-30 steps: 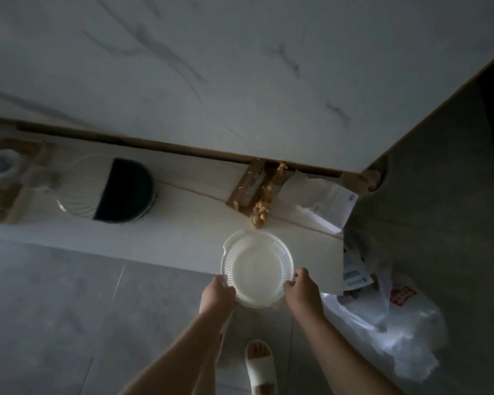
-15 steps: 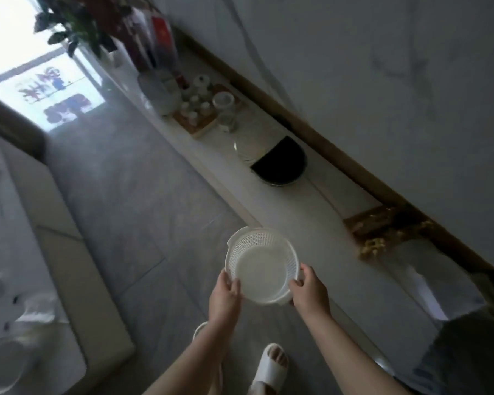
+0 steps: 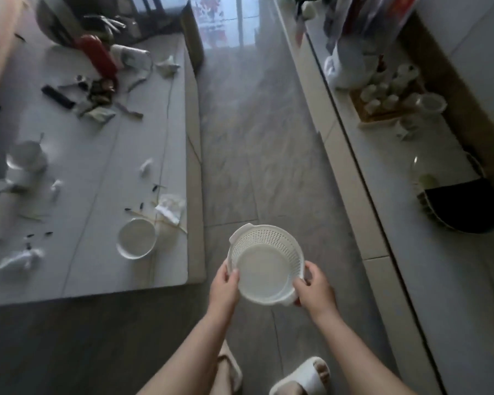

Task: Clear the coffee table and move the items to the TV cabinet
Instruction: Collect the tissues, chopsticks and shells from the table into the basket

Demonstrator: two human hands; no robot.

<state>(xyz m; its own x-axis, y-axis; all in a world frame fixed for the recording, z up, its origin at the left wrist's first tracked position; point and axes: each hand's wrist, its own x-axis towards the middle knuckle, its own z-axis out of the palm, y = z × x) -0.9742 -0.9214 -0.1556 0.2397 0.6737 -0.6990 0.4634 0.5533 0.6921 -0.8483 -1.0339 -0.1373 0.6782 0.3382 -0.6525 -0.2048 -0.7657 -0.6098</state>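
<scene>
I hold a white plastic colander (image 3: 265, 263) over the grey floor, between the coffee table and the TV cabinet. My left hand (image 3: 224, 285) grips its left rim and my right hand (image 3: 314, 287) grips its near right handle. The coffee table (image 3: 103, 269) lies to the left with a white bowl (image 3: 137, 238), crumpled tissues (image 3: 170, 208), a white cup (image 3: 26, 158), a black remote (image 3: 57, 96), a red bottle (image 3: 99, 55) and scattered scraps. The TV cabinet (image 3: 439, 280) runs along the right.
On the cabinet stand a wooden tea tray with small white cups (image 3: 388, 95), a clear glass bowl (image 3: 432, 102), a dark plate stack (image 3: 462, 206) and a white bag (image 3: 348, 64). Grey tiled floor (image 3: 257, 138) runs between the two. My slippered feet (image 3: 303, 374) are below.
The view has swung left from the TV cabinet to the coffee table. Both hands still carry the colander, now over the floor between the two pieces of furniture.
</scene>
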